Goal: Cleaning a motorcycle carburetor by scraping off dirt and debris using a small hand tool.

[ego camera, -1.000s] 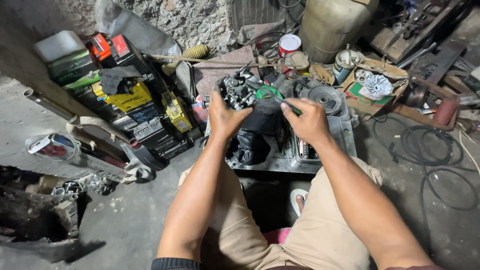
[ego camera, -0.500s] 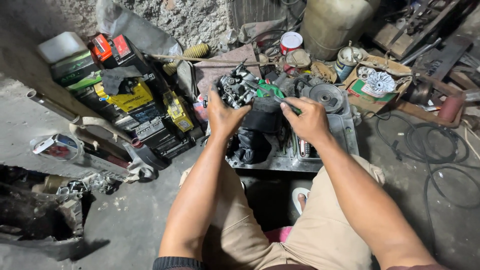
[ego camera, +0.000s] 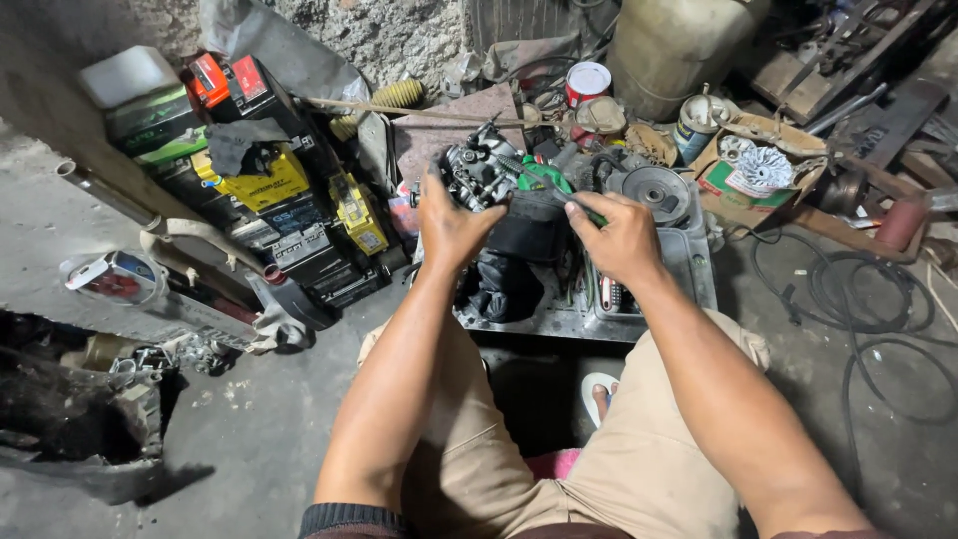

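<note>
- Holding that greasy dark metal engine part (ego camera: 479,175) up off the dented grey metal tray (ego camera: 689,269) is the shaky bit: the left hand (ego camera: 451,225) is wrapped around its near side, and oil on the casting could let it slide out of that grip.
- Right hand (ego camera: 621,238) is closed around a green-handled screwdriver (ego camera: 547,180), with the tool angled toward the engine part. Looks to me like a slip of the tip would send it straight at the left hand's fingers, since they sit right beside where it's working.
- Black crumpled rag or rubber cover (ego camera: 519,260) sits bunched under both hands, touching the engine part from below. It hides whatever is underneath, so a small screw dropped there could vanish easily.
- The tray is crowded: a round grey pulley disc (ego camera: 654,192) sits just beside the right hand, and loose bits lie near the front edge. An elbow bump could knock stuff onto the concrete floor (ego camera: 249,439).
- Stack of black, yellow and red batteries (ego camera: 269,215) leans well to the left of the tray, near enough that a falling part could hit them.
- Black cables (ego camera: 868,309) are coiled on the floor to the right, an easy snag for a foot, I'd guess.
</note>
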